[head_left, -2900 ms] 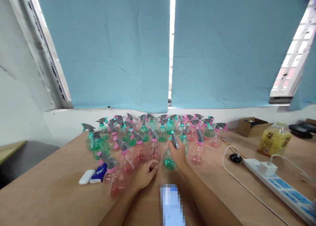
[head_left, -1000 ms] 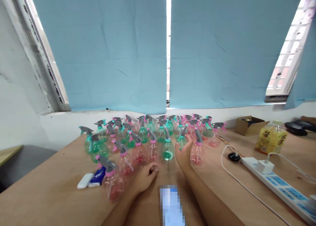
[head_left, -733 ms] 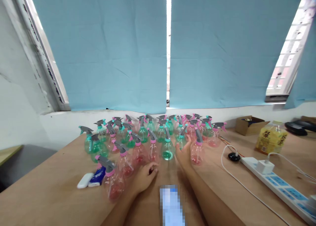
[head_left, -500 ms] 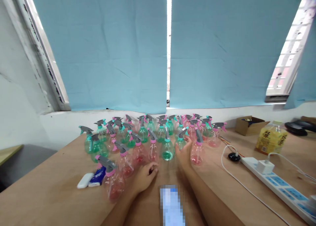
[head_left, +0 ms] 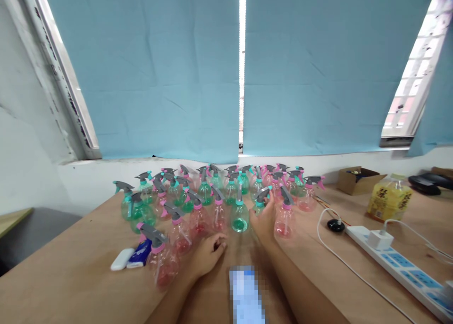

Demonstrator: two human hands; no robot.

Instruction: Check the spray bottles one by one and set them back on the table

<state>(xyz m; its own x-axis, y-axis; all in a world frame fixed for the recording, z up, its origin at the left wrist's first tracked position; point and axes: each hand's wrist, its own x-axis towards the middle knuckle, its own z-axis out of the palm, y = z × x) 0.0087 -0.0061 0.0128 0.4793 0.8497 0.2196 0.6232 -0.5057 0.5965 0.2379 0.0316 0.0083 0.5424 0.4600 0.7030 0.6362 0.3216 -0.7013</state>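
Note:
My right hand (head_left: 265,220) is wrapped round a green spray bottle (head_left: 260,205) with a grey and turquoise trigger head, hiding much of its body. Just left of it a clear green spray bottle (head_left: 240,218) stands upright. To its right is a pink spray bottle (head_left: 284,220). My left hand (head_left: 209,253) rests on the table with loosely curled fingers, a gap between thumb and fingers and nothing seen in it. Closest to that hand are a pink spray bottle (head_left: 182,236) and another pink spray bottle (head_left: 219,215).
Several more green and pink spray bottles crowd toward the wall. A phone (head_left: 246,293) lies between my forearms. At left are a white case (head_left: 122,259) and a blue packet (head_left: 140,254). A power strip (head_left: 399,262), cables, a yellow jug (head_left: 389,199) and a cardboard box (head_left: 357,180) are at right.
The green bottle in my right hand has shifted slightly down and right. The pink bottle beside it has moved a little to the right. My left hand has stayed in place.

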